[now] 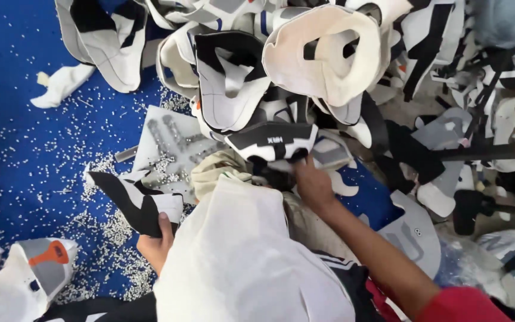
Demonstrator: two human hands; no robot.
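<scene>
My left hand (155, 244) grips a black-and-white shoe upper piece (133, 200) at the lower left, held over the blue floor. My right hand (312, 183) reaches forward into a big pile of shoe uppers (233, 83) and holds a black-and-white upper (272, 140) at the pile's near edge. A large white cloth (239, 256) lies across my lap between the two arms and hides part of my left forearm.
Blue floor (19, 155) strewn with small white pellets. A grey flat template (171, 146) lies by the pile. Grey-and-orange uppers (37, 271) sit at the lower left. A dark machine frame and more uppers (490, 149) crowd the right side.
</scene>
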